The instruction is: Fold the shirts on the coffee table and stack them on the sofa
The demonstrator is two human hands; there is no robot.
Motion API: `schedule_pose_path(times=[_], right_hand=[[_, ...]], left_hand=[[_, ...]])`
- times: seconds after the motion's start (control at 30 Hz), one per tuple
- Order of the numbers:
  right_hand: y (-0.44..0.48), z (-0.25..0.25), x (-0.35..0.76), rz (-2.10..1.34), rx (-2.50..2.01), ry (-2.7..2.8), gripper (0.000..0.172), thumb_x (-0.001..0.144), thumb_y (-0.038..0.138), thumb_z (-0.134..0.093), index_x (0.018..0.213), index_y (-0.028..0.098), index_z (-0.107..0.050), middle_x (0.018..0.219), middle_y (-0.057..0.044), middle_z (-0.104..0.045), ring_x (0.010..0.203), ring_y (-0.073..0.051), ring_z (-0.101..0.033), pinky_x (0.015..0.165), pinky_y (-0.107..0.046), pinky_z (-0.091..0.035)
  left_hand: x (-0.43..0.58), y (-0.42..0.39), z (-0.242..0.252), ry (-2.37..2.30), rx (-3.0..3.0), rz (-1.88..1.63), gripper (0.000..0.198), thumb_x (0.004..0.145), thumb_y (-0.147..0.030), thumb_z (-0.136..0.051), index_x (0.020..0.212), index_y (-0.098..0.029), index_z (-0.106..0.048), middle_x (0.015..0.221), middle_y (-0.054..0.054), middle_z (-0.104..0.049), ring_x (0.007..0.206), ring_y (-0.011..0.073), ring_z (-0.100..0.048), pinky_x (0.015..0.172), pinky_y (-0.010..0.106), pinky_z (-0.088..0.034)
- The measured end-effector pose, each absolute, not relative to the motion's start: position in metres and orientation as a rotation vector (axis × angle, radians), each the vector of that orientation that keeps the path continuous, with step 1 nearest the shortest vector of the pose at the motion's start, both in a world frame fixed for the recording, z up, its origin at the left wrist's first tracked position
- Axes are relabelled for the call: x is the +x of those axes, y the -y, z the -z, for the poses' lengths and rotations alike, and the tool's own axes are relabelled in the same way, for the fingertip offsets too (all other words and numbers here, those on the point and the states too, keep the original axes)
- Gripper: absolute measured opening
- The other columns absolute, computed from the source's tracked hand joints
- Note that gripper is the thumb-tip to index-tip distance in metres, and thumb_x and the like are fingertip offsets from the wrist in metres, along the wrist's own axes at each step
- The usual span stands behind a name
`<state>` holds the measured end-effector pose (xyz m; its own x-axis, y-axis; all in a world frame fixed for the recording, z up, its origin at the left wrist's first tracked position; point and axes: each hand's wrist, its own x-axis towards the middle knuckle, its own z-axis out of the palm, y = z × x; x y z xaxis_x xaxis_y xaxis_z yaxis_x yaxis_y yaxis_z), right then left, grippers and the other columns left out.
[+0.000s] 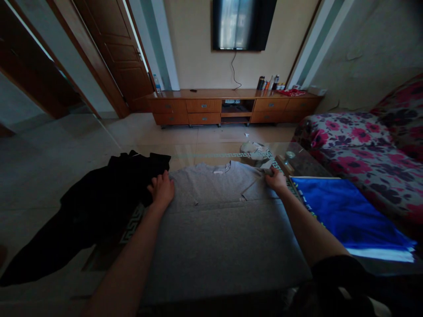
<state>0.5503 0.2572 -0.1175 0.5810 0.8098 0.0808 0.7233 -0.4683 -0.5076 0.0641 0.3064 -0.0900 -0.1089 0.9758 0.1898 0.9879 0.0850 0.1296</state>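
Note:
A grey T-shirt (218,246) lies spread on a glass table (211,155), its neckline at the far side. Both sleeves appear turned inward over the chest. My left hand (162,189) is at the shirt's left shoulder edge, fingers bent over the cloth; its thumb is hidden. At the opposite shoulder, my right hand (276,179) pinches the edge of the fabric. A heap of black clothing (99,202) lies against the left side of the shirt, close to my left fingers.
Folded blue cloth (343,211) with a white layer beneath lies on the table's right side. Beyond it stands a flowered sofa (357,132). A small glass (290,155) is near the far right corner. A low wooden cabinet (203,105) runs along the wall under a television (243,24).

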Motion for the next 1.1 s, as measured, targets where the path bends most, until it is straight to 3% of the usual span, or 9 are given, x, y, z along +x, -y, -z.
schedule_pose_path(times=[0.1, 0.2, 0.3, 0.5, 0.83, 1.1], right_hand=[[-0.259, 0.117, 0.548, -0.239, -2.265, 1.246, 0.048, 0.082, 0.03, -0.061, 0.127, 0.015, -0.068, 0.112, -0.014, -0.075, 0.105, -0.029, -0.068, 0.09, -0.035, -0.051], [-0.258, 0.113, 0.544, -0.232, -2.201, 1.284, 0.04, 0.085, 0.038, -0.059, 0.114, 0.016, -0.074, 0.099, -0.012, -0.076, 0.093, -0.026, -0.07, 0.082, -0.032, -0.052], [-0.256, 0.105, 0.542, -0.219, -2.137, 1.321, 0.038, 0.086, 0.04, -0.058, 0.107, 0.014, -0.077, 0.093, -0.011, -0.076, 0.088, -0.026, -0.07, 0.08, -0.032, -0.052], [-0.237, 0.081, 0.54, -0.189, -2.001, 1.375, 0.038, 0.084, 0.04, -0.058, 0.105, 0.015, -0.077, 0.096, -0.011, -0.077, 0.09, -0.027, -0.07, 0.082, -0.034, -0.051], [-0.158, 0.037, 0.539, -0.101, -1.675, 1.522, 0.033, 0.084, 0.046, -0.058, 0.095, 0.019, -0.075, 0.095, -0.008, -0.076, 0.086, -0.024, -0.067, 0.081, -0.035, -0.051], [-0.058, 0.052, 0.579, -0.066, -1.675, 1.734, 0.026, 0.085, 0.038, -0.056, 0.097, 0.019, -0.068, 0.099, -0.01, -0.068, 0.095, -0.026, -0.062, 0.089, -0.039, -0.049]], left_hand=[[0.067, -0.315, 0.09, 2.342, -2.078, 0.425, 0.051, 0.101, -0.038, -0.037, 0.143, -0.012, -0.05, 0.135, 0.022, -0.058, 0.125, 0.0381, -0.049, 0.098, 0.052, -0.039], [0.065, -0.32, 0.091, 2.345, -2.191, 0.429, 0.041, 0.101, -0.04, -0.04, 0.121, -0.015, -0.065, 0.122, 0.019, -0.063, 0.117, 0.0351, -0.057, 0.093, 0.046, -0.041], [0.06, -0.321, 0.089, 2.329, -2.243, 0.493, 0.035, 0.1, -0.041, -0.044, 0.109, -0.018, -0.069, 0.114, 0.014, -0.065, 0.11, 0.0307, -0.06, 0.086, 0.039, -0.042], [0.053, -0.301, 0.078, 2.271, -2.297, 0.65, 0.033, 0.098, -0.041, -0.048, 0.114, -0.022, -0.069, 0.108, 0.008, -0.067, 0.104, 0.0259, -0.062, 0.083, 0.034, -0.041], [0.035, -0.232, 0.044, 1.915, -2.415, 1.343, 0.037, 0.092, -0.048, -0.052, 0.106, -0.02, -0.071, 0.102, 0.007, -0.069, 0.098, 0.0229, -0.065, 0.093, 0.034, -0.049], [-0.014, -0.165, 0.038, 1.709, -2.557, 1.367, 0.033, 0.09, -0.048, -0.057, 0.1, -0.021, -0.073, 0.106, 0.008, -0.07, 0.105, 0.0237, -0.065, 0.1, 0.038, -0.049]])
